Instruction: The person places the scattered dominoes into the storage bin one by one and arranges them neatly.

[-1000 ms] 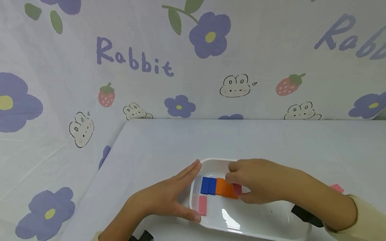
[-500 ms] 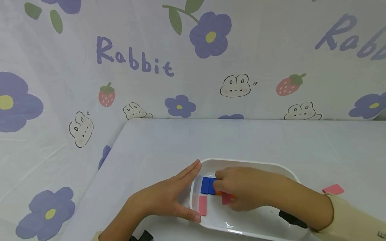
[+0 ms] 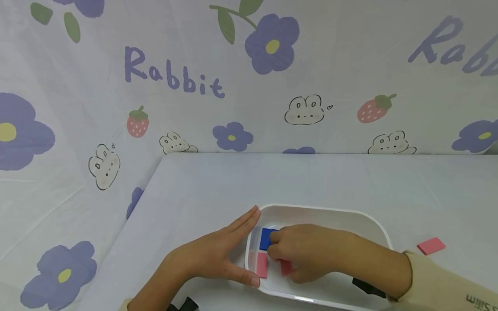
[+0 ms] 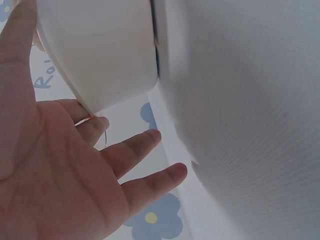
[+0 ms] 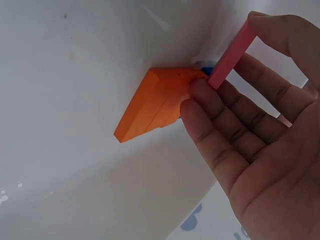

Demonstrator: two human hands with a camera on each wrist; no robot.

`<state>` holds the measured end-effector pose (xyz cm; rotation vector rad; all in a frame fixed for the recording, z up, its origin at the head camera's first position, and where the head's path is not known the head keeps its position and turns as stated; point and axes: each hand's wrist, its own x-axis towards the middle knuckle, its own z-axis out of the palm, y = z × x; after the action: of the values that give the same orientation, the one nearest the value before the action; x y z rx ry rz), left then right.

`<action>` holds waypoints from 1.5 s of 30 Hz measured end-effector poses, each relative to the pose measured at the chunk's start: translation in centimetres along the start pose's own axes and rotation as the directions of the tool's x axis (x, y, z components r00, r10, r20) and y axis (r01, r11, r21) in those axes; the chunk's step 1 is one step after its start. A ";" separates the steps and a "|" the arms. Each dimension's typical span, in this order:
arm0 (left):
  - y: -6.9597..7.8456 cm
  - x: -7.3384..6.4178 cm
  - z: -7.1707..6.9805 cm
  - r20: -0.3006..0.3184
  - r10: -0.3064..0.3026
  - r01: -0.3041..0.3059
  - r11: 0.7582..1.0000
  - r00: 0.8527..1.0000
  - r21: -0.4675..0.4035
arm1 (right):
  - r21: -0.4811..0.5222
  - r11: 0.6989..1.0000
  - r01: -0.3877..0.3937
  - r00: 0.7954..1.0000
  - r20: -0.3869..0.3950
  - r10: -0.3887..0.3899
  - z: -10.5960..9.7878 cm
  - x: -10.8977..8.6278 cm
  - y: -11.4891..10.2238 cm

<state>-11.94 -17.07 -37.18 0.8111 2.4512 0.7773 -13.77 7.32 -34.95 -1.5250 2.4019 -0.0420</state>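
Observation:
My right hand (image 3: 311,249) pinches a pink rectangular tile (image 5: 232,54) between thumb and fingers inside a white tray (image 3: 350,222). Its fingertips are at a row of orange tiles (image 5: 155,102), which the hand hides from the head view. Blue tiles (image 3: 266,239) show at the row's left end. Another pink tile (image 3: 262,264) lies in front of them, by the tray's left wall. My left hand (image 3: 218,255) spreads along the tray's left end, thumb and fingertips touching the rim; in the left wrist view its lower fingers stand straight, off the tray.
One more pink tile (image 3: 431,245) lies on the white tabletop (image 3: 311,181), right of the tray. Behind the table hangs a printed cloth (image 3: 186,116) with flowers and rabbits. Black wrist gear (image 3: 367,287) sits under the right forearm.
My right hand has moved left and toward me with the pink tile, from the row's right end to in front of it. The left hand has stayed at the tray's end.

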 end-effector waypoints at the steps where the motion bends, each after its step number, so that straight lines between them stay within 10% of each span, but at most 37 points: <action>1: 0.0 0.0 0.0 0.001 -0.001 0.001 1.000 1.000 -0.001 | -0.005 1.000 0.005 1.000 -0.005 -0.005 0.1 0.0 0.0; 14: 0.1 -0.1 0.0 -0.005 0.008 -0.008 1.000 1.000 0.021 | -0.063 0.989 0.133 0.985 -0.103 -0.139 1.0 0.1 0.1; 45: 0.3 -0.2 -0.1 0.005 -0.001 0.001 1.000 1.000 0.000 | -0.068 0.995 0.078 0.988 -0.130 -0.087 1.5 0.2 -0.6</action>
<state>-11.76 -17.00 -36.86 0.8113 2.4471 0.7741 -12.93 7.11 -36.28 -1.7000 2.4618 -0.0902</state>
